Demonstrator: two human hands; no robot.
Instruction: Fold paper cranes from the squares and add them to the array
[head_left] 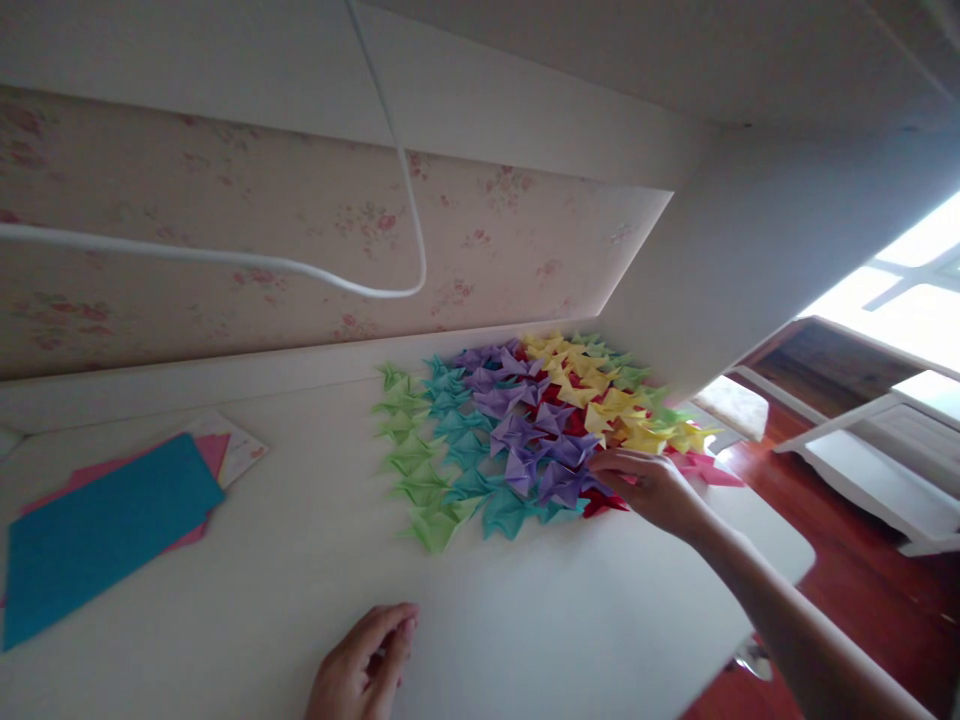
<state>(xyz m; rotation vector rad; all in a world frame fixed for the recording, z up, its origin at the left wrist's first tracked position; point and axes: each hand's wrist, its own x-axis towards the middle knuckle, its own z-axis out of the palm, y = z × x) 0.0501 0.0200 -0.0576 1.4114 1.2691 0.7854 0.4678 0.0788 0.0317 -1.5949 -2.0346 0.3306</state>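
Rows of folded paper cranes (465, 450) cover the back right of the white desk, sorted by colour: light green, teal, purple, red, yellow, then green again at the far right. My right hand (649, 485) reaches in from the right, its fingers pinched at a crane where the purple cranes (566, 470) meet the red cranes (604, 502). The fingers partly hide which one they touch. At the front of the desk, my left hand (367, 660) is loosely curled with thumb and fingertips together. Nothing shows in it, and it is apart from the cranes.
A blue paper sheet (112, 540) lies over pink sheets (214, 455) on the left. A white cable (300, 265) hangs before the flowered wall. A white panel (720, 250) rises behind the cranes, and the desk's rounded corner (802, 555) ends above a red floor.
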